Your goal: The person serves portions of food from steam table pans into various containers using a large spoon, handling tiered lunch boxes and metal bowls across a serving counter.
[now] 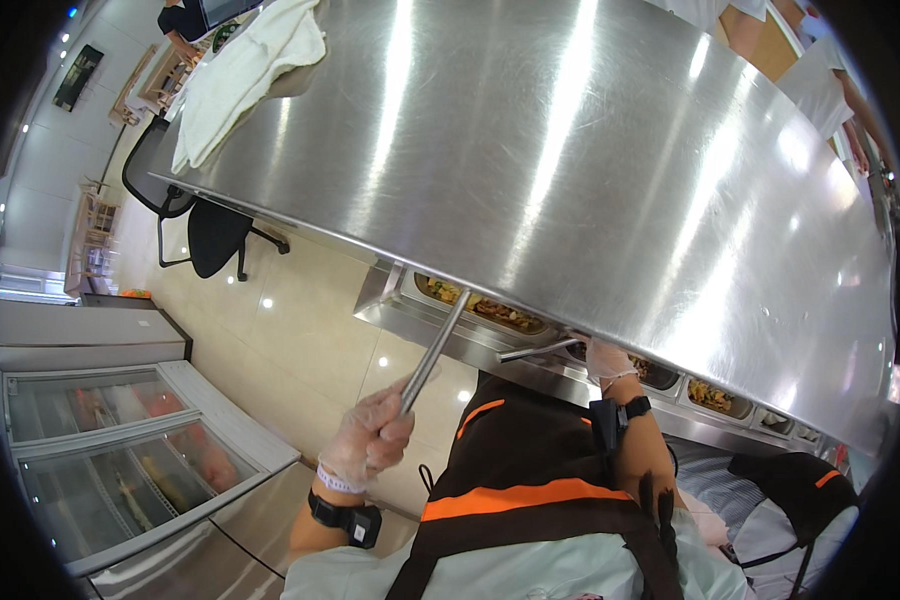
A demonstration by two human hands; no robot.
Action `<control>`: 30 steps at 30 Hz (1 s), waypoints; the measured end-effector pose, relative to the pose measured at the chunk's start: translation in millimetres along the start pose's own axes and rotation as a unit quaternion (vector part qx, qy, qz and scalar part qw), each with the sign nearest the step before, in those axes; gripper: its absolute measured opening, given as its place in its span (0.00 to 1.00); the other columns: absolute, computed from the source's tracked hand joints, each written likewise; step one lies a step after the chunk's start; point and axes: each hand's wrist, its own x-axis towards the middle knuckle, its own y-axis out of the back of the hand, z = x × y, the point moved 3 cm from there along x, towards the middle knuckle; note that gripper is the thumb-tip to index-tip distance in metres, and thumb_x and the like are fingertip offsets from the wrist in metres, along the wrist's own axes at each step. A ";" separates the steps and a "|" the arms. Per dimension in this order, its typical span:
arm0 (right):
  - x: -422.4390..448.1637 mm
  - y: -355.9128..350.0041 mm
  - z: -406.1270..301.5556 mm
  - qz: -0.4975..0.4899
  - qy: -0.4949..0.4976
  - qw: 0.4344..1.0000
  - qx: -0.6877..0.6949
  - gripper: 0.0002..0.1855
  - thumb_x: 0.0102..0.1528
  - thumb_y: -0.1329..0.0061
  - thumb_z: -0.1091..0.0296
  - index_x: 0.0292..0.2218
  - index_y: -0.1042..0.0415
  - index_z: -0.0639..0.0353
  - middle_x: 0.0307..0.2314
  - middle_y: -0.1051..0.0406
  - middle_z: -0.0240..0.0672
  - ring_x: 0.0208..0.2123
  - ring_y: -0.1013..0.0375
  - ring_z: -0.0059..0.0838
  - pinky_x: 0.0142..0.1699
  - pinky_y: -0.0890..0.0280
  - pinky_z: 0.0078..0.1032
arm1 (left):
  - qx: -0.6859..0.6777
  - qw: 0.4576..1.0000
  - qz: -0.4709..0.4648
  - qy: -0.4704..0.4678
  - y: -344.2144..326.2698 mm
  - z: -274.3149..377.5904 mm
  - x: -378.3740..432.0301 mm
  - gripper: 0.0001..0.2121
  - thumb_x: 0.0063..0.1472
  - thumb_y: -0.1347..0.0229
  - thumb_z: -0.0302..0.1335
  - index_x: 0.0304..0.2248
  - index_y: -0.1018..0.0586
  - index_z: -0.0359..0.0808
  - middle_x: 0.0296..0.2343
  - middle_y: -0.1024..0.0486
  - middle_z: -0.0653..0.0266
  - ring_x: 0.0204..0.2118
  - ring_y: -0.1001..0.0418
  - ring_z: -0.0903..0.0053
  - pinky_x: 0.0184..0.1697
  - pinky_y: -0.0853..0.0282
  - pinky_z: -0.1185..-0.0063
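My left hand [371, 435], in a clear disposable glove, grips the metal handle [436, 356] of a utensil. The handle runs up to the counter's edge, and its far end is hidden there. Below that edge sits a steel pan of mixed cooked food [521, 319]. My right hand [607, 360], gloved too, reaches under the edge of the stainless-steel counter [480, 150]; its fingers are mostly hidden, so I cannot tell what it holds. Just left of it a second metal handle [536, 349] sticks out. A dark food pan [656, 373] lies beside the right wrist.
More food pans [720, 397] continue rightward. A white cloth [247, 82] lies on the counter's far left. A black office chair [221, 236] stands on the tiled floor, near a glass-topped fridge [135, 457]. Close on my right is a co-worker in an apron [791, 487]; other people stand beyond the counter.
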 end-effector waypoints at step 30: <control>-23.3 57.8 -159.2 0.126 -0.041 0.977 0.170 0.23 0.40 0.54 0.63 0.39 0.33 0.66 0.35 0.31 0.40 0.38 0.29 0.35 0.45 0.33 0.30 | 0.605 0.706 0.123 -0.347 63.6 -22.1 44.7 0.27 0.55 0.55 0.26 0.56 0.43 0.45 0.21 0.28 0.60 0.23 0.28 0.64 0.22 0.36 0.69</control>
